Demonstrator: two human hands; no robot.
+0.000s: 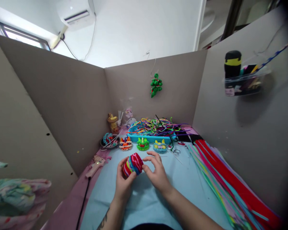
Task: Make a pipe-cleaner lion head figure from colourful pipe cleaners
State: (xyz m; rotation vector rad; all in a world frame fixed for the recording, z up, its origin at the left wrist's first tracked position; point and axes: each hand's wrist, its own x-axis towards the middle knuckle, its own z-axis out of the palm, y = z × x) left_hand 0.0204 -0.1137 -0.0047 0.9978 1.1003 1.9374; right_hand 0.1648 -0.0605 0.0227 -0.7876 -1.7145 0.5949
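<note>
Cardboard walls [62,105] close off three sides of where I sit, with a small green ornament [156,85] hanging on the back panel and a clear bin of supplies [244,81] fixed to the right one. Below them the tabletop [182,179] is covered in pale blue. Along its right side lies a long fan of fuzzy craft stems [230,185], red ones outermost, running toward me. At the back a blue tray [153,135] holds a tangle of more stems in mixed colours. In front of the tray stand three little finished creatures, orange [125,144], green [143,144] and blue-yellow [160,146], with a small pair of scissors [174,151] just to their right. A glue gun [96,164] lies at the left edge, its cord trailing toward me.

Between my hands, just above the cloth at the middle, is a striped ball [133,164] wound from stems. My left hand [123,185] is clamped on it, thumb and fingers wrapped round its lower left side. My right hand [157,172] has its fingers apart, fingertips touching or nearly touching the right side of the ball.

I judge the ball light, soft on its fuzzy surface yet springy from the wire inside. It should not slip. Holding it round the middle seems safest, since squeezing hard could bend the coils.
</note>
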